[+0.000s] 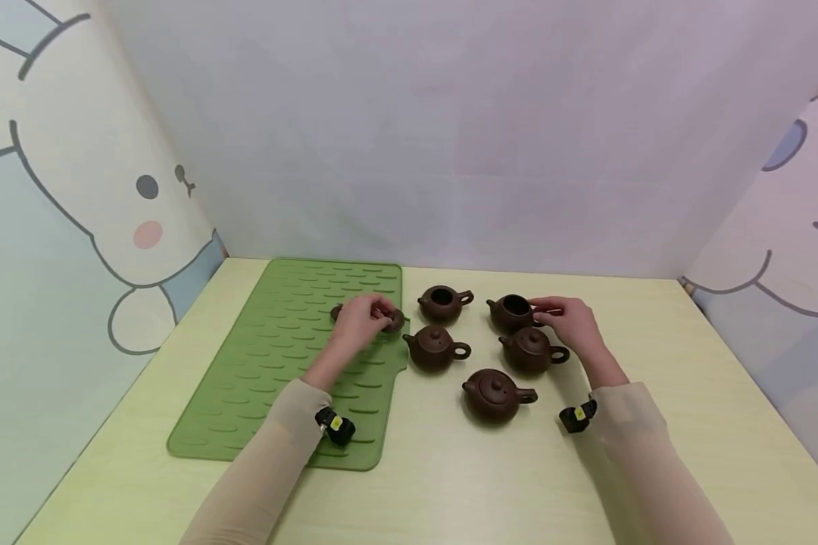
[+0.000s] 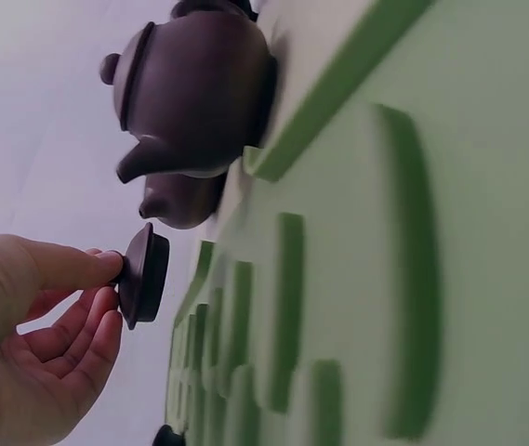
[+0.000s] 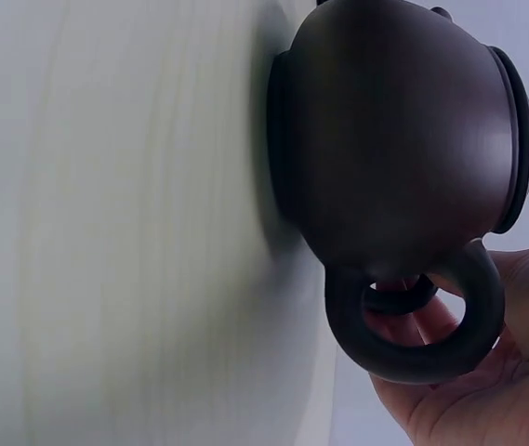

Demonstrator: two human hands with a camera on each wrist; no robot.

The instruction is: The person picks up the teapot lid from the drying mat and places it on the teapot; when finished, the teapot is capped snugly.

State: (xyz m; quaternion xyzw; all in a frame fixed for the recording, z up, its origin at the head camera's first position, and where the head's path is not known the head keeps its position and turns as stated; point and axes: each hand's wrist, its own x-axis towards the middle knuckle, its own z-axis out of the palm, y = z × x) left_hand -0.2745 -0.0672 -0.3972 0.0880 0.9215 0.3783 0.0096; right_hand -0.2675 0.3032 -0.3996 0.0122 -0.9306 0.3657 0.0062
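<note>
My left hand [image 1: 360, 324] pinches a small dark brown teapot lid [image 2: 152, 276] by its knob, above the green mat's right edge. Another lid [image 1: 335, 312] lies on the mat, partly hidden behind that hand. At the back right, my right hand [image 1: 572, 327] grips the handle of a lidless teapot [image 1: 501, 318]. Just in front of it stands a lidded teapot [image 1: 528, 356], whose body and looped handle fill much of the right wrist view and partly hide the right fingers. A second lidless teapot [image 1: 432, 309] stands at the back, nearer the mat.
Beside the mat's notched edge stands a lidded teapot [image 1: 431, 352]. Another lidded teapot [image 1: 491, 401] sits closest to the front. The green ridged mat [image 1: 245, 409] covers the left part of the pale wooden table [image 1: 504, 492]. A pale wall [image 1: 450, 151] rises behind.
</note>
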